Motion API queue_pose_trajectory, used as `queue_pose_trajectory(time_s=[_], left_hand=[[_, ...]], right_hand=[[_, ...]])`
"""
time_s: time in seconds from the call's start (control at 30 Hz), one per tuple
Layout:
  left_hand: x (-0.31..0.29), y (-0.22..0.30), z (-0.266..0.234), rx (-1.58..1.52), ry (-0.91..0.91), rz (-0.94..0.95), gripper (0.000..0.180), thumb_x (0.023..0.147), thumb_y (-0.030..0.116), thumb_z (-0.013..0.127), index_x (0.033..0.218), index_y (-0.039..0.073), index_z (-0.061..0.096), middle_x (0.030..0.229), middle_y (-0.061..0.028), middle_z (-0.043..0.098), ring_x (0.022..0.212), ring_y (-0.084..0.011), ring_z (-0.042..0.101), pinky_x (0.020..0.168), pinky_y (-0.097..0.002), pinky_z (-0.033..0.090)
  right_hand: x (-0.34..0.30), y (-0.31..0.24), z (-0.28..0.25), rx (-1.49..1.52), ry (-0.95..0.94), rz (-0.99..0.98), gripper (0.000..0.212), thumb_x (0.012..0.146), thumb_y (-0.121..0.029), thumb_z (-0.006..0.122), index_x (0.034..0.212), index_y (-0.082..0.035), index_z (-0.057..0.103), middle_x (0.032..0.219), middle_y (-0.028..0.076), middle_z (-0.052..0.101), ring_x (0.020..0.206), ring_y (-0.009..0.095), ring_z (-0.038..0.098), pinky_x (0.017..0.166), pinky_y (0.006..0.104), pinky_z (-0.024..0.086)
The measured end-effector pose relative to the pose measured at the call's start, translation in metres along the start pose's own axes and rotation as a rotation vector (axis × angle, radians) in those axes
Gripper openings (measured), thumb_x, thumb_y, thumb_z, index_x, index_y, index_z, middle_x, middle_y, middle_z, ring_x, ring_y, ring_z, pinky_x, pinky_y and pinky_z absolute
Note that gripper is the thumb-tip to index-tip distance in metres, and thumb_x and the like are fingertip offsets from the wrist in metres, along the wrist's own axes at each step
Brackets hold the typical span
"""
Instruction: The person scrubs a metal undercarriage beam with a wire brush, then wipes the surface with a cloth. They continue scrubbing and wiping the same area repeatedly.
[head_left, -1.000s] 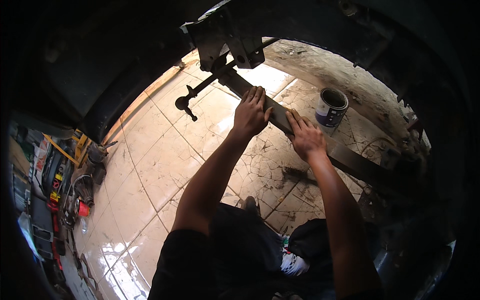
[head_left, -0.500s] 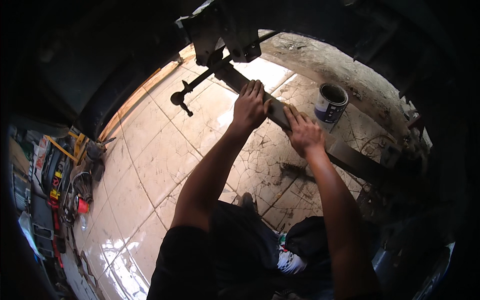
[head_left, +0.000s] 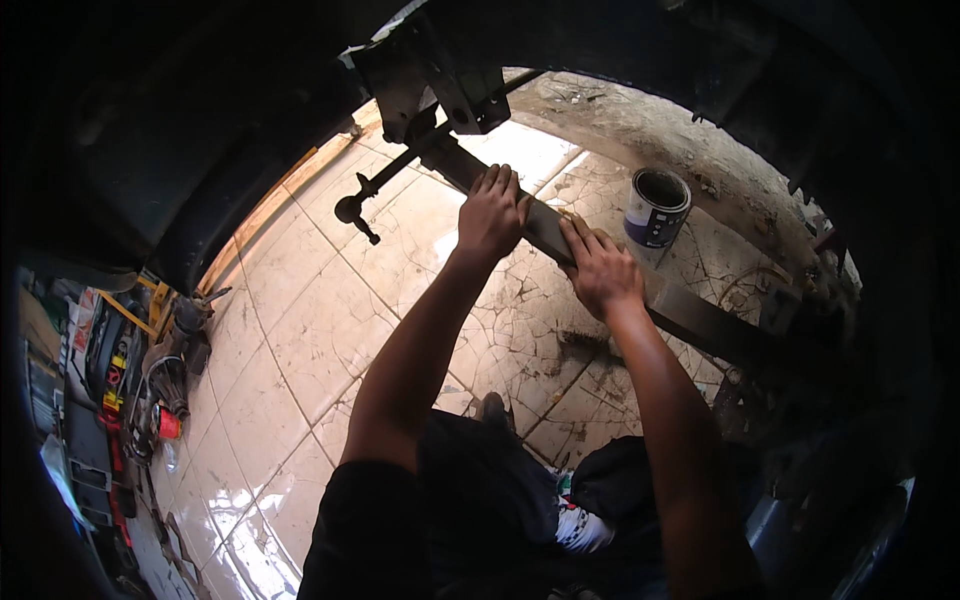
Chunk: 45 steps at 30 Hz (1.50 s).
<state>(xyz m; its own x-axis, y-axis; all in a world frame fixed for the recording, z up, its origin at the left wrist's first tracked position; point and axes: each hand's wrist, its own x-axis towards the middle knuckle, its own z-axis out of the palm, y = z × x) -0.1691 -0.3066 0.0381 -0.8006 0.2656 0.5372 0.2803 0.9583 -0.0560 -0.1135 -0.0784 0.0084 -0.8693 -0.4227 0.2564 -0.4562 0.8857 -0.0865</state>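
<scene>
A long, dark, flat-faced metal bar slopes from under a bracket at the upper middle down to the shadowed right. My left hand wraps over its upper stretch, fingers on the top face. Farther down, my right hand grips the same bar, its fingers bent over the edge. A thin brownish edge shows by the fingers of both hands; what it is I cannot make out. Left of the bracket, a dark rod with a ball-jointed end sticks out over the floor.
An open paint tin stands on the cracked tile floor beyond the bar. Dark vehicle bodywork hangs overhead. Tools and parts are heaped at the left. My shoe is below the bar.
The view has shifted slightly, so the bar, bracket and rod sit a little farther left. Both hands keep their places on the bar.
</scene>
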Motion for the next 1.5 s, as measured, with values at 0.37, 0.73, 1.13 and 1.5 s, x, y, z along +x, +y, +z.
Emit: queue_pose_trajectory(time_s=[0.37, 0.73, 1.13, 1.5], left_hand=[[-0.016, -0.01, 0.003, -0.041, 0.073, -0.034, 0.054, 0.11, 0.031, 0.048, 0.15, -0.005, 0.053, 0.158, -0.0221, 0.052, 0.151, -0.0344, 0.043, 0.127, -0.0444, 0.031], [-0.035, -0.008, -0.015, -0.019, 0.023, 0.007, 0.054, 0.112, 0.03, 0.043, 0.153, -0.004, 0.05, 0.161, -0.0208, 0.048, 0.152, -0.0357, 0.042, 0.128, -0.0426, 0.031], [-0.033, -0.007, -0.011, -0.039, 0.029, -0.003, 0.054, 0.112, 0.031, 0.044, 0.154, -0.003, 0.049, 0.163, -0.0206, 0.046, 0.154, -0.0351, 0.04, 0.128, -0.0442, 0.031], [-0.004, -0.014, -0.001, -0.032, 0.067, -0.015, 0.051, 0.111, 0.028, 0.043, 0.149, -0.005, 0.053, 0.156, -0.0228, 0.053, 0.149, -0.0355, 0.045, 0.127, -0.0442, 0.031]], right_hand=[[-0.002, -0.004, 0.0, -0.005, -0.002, -0.002, 0.066, 0.107, -0.037, 0.052, 0.167, -0.022, 0.032, 0.171, 0.005, 0.039, 0.143, 0.032, 0.053, 0.111, 0.05, 0.05], [-0.001, 0.002, 0.004, -0.07, 0.085, -0.01, 0.066, 0.106, -0.037, 0.052, 0.167, -0.022, 0.032, 0.171, 0.004, 0.038, 0.145, 0.03, 0.051, 0.111, 0.0502, 0.05], [-0.002, 0.002, 0.006, -0.065, 0.066, -0.02, 0.069, 0.106, -0.04, 0.054, 0.168, -0.022, 0.03, 0.169, 0.004, 0.041, 0.143, 0.03, 0.052, 0.109, 0.0507, 0.051], [-0.003, -0.002, 0.003, -0.046, 0.081, -0.028, 0.067, 0.105, -0.038, 0.056, 0.166, -0.02, 0.035, 0.169, 0.005, 0.042, 0.141, 0.029, 0.054, 0.11, 0.0493, 0.05]])
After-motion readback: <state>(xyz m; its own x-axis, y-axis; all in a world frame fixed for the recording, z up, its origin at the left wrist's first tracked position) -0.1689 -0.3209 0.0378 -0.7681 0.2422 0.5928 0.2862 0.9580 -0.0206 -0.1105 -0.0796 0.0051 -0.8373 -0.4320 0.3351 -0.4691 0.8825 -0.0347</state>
